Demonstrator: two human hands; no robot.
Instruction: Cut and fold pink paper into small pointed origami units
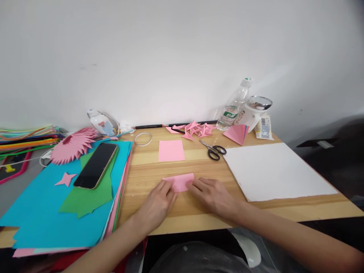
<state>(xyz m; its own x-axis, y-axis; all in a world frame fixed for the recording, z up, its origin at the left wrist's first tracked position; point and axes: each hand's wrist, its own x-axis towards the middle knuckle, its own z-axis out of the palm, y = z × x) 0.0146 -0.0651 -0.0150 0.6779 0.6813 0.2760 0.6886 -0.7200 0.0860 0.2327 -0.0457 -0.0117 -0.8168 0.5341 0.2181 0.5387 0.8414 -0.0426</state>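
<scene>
Wooden table (199, 216) carried a white board (273, 170) at right and a stack of coloured paper (42, 204) at left. Folded pink paper (179, 181) lay between both hands, long axis left-to-right, just ahead of the fingertips. Left hand (157, 204) and right hand (212, 195) lay flat, fingers pressing its ends. Fold edges under the fingers were hidden.

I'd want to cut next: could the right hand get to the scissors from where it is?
Probably yes: the scissors lie on bare wood just beyond the right hand, with nothing between them.
</scene>
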